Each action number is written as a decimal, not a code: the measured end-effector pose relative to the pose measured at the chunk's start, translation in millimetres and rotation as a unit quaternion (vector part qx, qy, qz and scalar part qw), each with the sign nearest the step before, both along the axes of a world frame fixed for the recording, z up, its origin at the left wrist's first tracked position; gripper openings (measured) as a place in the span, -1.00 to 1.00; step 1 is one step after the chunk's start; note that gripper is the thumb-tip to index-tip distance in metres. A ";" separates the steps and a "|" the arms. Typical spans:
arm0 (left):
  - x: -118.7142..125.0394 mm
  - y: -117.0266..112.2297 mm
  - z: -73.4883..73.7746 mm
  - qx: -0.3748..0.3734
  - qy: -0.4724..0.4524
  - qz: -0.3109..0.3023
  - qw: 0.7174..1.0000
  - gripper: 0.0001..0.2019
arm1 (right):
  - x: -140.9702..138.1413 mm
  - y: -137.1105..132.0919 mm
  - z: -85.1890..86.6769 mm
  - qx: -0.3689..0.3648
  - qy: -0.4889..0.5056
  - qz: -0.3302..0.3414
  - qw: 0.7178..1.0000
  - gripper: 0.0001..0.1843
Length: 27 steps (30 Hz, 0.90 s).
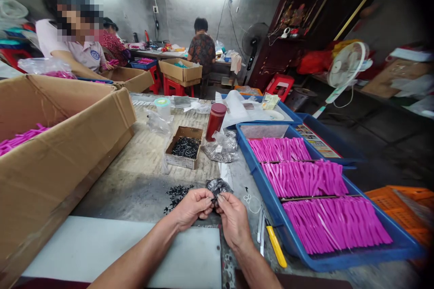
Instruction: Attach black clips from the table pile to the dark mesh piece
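My left hand and my right hand meet over the table, thumbs and forefingers pinched together. Between the fingertips is a small black piece, mostly hidden, so its exact kind does not show. Just behind it lies a black plastic bag. Beside my left hand is a loose heap of small black parts. Right of my right hand are thin clear rings, slim metal strips and a tool with a yellow handle.
A blue tray holds rows of magenta plastic strips. A small carton contains black pins, near a dark red canister. A big cardboard box stands left, a pale board in front. Co-workers sit beyond.
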<state>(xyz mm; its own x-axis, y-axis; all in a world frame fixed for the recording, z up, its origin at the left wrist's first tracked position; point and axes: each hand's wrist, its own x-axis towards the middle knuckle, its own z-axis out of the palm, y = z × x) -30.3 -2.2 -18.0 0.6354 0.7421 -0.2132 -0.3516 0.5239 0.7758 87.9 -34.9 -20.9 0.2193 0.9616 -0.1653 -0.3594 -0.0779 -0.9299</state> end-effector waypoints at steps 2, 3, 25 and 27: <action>-0.4 0.2 -0.9 0.000 0.000 -0.002 1.000 -0.74 | -0.2 0.0 0.4 -0.001 -0.005 0.003 1.000 -0.84; -0.5 0.2 -1.2 0.000 -0.001 -0.003 1.000 -0.74 | -0.3 0.0 0.7 -0.001 -0.005 0.004 1.000 -0.84; -1.0 0.8 -4.9 -0.010 -0.030 -0.017 0.999 -0.77 | -0.5 0.1 1.7 -0.009 0.015 0.002 1.000 -0.83; -0.6 0.6 -3.6 -0.011 -0.034 -0.017 0.999 -0.77 | -1.1 0.0 2.0 -0.009 0.019 0.002 1.000 -0.83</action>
<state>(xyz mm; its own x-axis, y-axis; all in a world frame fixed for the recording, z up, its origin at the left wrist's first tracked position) -31.0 -1.6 -21.6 0.6742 0.7148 -0.1857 -0.3837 0.5539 0.7389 86.8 -34.9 -18.9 0.2095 0.9590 -0.1908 -0.3938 -0.0959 -0.9142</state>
